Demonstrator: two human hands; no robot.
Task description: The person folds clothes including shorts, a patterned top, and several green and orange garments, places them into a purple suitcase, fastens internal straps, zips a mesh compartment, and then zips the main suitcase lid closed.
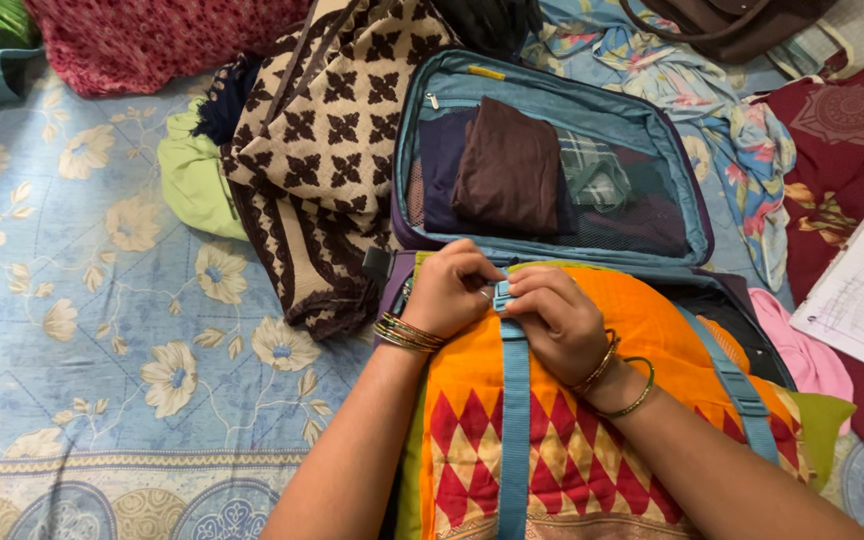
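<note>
Orange cloth [642, 330], teal strap [515, 420]

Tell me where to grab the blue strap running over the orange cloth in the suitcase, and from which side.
Probably best to grip the blue strap at its upper end, by the buckle, where the left hand and right hand already pinch it. Come from the near side, one hand on each side: the strap lies flat along the orange cloth, leaving little edge lower down.
</note>
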